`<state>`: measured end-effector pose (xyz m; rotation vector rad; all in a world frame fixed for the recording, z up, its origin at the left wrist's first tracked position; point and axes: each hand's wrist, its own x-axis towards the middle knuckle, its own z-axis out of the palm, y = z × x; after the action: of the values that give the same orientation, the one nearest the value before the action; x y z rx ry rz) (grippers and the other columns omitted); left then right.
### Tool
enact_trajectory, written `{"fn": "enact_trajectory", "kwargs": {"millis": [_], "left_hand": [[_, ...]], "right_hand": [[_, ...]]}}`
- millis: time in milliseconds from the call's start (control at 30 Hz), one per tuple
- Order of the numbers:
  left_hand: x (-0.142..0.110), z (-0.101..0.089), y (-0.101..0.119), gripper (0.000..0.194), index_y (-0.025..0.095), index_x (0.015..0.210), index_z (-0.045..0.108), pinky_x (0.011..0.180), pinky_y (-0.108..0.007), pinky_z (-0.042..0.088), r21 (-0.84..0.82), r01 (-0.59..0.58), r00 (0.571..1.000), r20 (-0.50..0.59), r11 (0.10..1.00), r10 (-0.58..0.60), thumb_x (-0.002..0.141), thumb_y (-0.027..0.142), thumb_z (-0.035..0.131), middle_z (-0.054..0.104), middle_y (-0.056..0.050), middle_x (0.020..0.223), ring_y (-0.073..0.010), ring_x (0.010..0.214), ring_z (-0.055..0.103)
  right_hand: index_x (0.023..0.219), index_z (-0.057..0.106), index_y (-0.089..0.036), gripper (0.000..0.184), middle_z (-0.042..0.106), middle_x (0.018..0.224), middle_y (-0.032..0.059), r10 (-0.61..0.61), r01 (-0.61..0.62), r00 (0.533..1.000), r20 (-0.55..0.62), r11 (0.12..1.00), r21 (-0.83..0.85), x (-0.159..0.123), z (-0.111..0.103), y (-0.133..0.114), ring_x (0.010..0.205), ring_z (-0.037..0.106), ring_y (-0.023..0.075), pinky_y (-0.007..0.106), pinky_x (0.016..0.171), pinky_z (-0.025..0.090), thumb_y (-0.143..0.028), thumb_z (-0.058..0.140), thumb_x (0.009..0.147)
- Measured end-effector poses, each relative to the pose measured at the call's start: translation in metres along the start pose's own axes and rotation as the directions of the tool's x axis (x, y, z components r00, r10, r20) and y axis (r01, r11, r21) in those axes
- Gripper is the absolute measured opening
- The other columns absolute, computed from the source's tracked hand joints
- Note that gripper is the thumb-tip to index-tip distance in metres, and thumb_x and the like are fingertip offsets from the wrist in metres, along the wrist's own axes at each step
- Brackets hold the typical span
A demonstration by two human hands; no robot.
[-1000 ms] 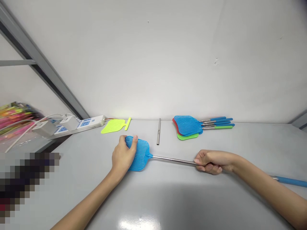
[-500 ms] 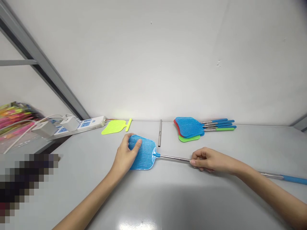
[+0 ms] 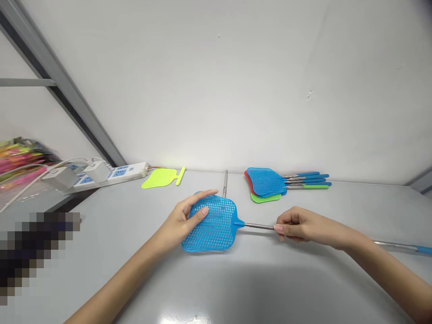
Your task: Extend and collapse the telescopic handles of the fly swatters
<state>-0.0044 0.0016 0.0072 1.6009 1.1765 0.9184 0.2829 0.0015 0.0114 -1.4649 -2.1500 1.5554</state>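
A blue fly swatter point(image 3: 216, 229) lies across the middle of the view, its mesh head to the left and its thin metal rod pointing right. My left hand point(image 3: 189, 216) grips the head at its left side, thumb on the upper face and fingers along the far edge. With thumb and fingers closed, my right hand point(image 3: 295, 225) pinches the rod. Beyond my right forearm the rod and blue grip point(image 3: 423, 249) come out at the right edge. The head looks slightly tilted above the table.
A silver pen-like rod point(image 3: 225, 182) and a yellow-green swatter head point(image 3: 160, 177) lie near the wall. Several swatters point(image 3: 265, 181) are stacked at the back right. A power strip point(image 3: 130, 171) with plugs and a colourful bagged pile point(image 3: 25, 155) are at the left. The table point(image 3: 270, 288) is grey.
The swatter and my left hand have moved right, and the head now partly covers the silver rod's near end. My right hand has shifted slightly right, still pinching the rod.
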Motion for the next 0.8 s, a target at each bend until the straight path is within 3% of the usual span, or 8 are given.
{"fn": "enact_trajectory", "kwargs": {"millis": [167,300,333,400,467,533,633,800], "left_hand": [[-0.001,0.01,-0.008,0.036,0.023,0.109,0.053,0.1,-0.036,0.028,0.113,-0.16,0.961,-0.208,0.981,0.181,0.076,0.035,0.052,0.039,-0.004,0.132,-0.0232,0.122,0.032],[-0.004,0.019,-0.008,0.052,0.029,0.119,0.038,0.093,-0.035,0.039,-0.201,-0.167,0.941,-0.325,0.965,0.095,0.071,0.029,0.06,0.034,-0.003,0.135,-0.0244,0.12,0.036],[-0.005,0.02,-0.006,0.057,0.031,0.121,0.034,0.088,-0.035,0.044,-0.337,-0.118,0.952,-0.306,0.934,0.01,0.071,0.029,0.06,0.035,-0.003,0.134,-0.0247,0.117,0.04],[-0.007,0.021,-0.004,0.054,0.03,0.122,0.033,0.08,-0.036,0.049,-0.57,0.094,0.969,-0.136,0.816,-0.206,0.074,0.033,0.057,0.04,-0.005,0.131,-0.0256,0.11,0.047],[-0.009,0.022,-0.003,0.045,0.021,0.117,0.044,0.077,-0.037,0.05,-0.636,0.4,0.907,0.172,0.66,-0.384,0.076,0.037,0.054,0.05,-0.011,0.121,-0.0267,0.1,0.055],[-0.012,0.023,-0.005,0.04,0.015,0.109,0.052,0.076,-0.034,0.051,-0.586,0.579,0.813,0.362,0.567,-0.456,0.075,0.034,0.057,0.06,-0.012,0.107,-0.0252,0.09,0.06],[-0.014,0.025,-0.01,0.037,0.016,0.105,0.055,0.074,-0.032,0.051,-0.543,0.628,0.777,0.41,0.557,-0.477,0.071,0.028,0.064,0.065,-0.01,0.097,-0.0225,0.083,0.063],[-0.014,0.031,-0.015,0.04,0.018,0.102,0.057,0.077,-0.037,0.05,-0.476,0.57,0.821,0.299,0.669,-0.486,0.066,0.032,0.067,0.064,-0.01,0.1,-0.0249,0.087,0.062]], "right_hand": [[0.066,0.052,-0.015,0.035,0.031,0.051,-0.0051,0.006,-0.01,0.998,0.06,0.998,0.055,0.001,0.002,0.001,0.045,0.026,0.006,0.02,0.044,0.019,-0.047,0.046,0.078],[0.059,0.047,-0.015,0.036,0.028,0.051,-0.0052,0.009,-0.011,0.998,0.056,0.999,0.033,0.001,0.001,0.0,0.046,0.025,0.0059,0.02,0.044,0.018,-0.045,0.046,0.078],[0.058,0.046,-0.015,0.036,0.028,0.051,-0.0051,0.006,-0.007,0.999,0.054,1.0,0.023,0.001,0.0,0.001,0.046,0.024,0.006,0.02,0.044,0.018,-0.044,0.046,0.079],[0.058,0.045,-0.015,0.036,0.027,0.052,-0.0051,-0.005,0.005,0.999,0.042,1.0,0.001,0.001,-0.001,0.002,0.047,0.023,0.0061,0.021,0.045,0.017,-0.044,0.044,0.08],[0.059,0.046,-0.015,0.036,0.026,0.052,-0.0052,-0.007,0.007,1.0,0.024,0.999,-0.032,0.0,-0.002,0.003,0.046,0.021,0.0062,0.021,0.044,0.016,-0.043,0.044,0.08],[0.059,0.047,-0.015,0.035,0.026,0.051,-0.0054,0.014,-0.012,1.0,0.023,0.998,-0.062,-0.002,-0.004,0.004,0.046,0.02,0.0061,0.021,0.043,0.015,-0.043,0.045,0.079],[0.059,0.048,-0.015,0.035,0.025,0.048,-0.0059,0.056,-0.053,0.996,0.069,0.998,-0.041,-0.004,-0.004,0.005,0.044,0.019,0.0059,0.022,0.042,0.014,-0.043,0.044,0.08],[0.055,0.048,-0.014,0.032,0.023,0.045,-0.0067,0.108,-0.112,0.991,0.085,0.992,0.05,0.0,0.003,0.008,0.044,0.019,0.0055,0.021,0.043,0.014,-0.037,0.046,0.078]]}}
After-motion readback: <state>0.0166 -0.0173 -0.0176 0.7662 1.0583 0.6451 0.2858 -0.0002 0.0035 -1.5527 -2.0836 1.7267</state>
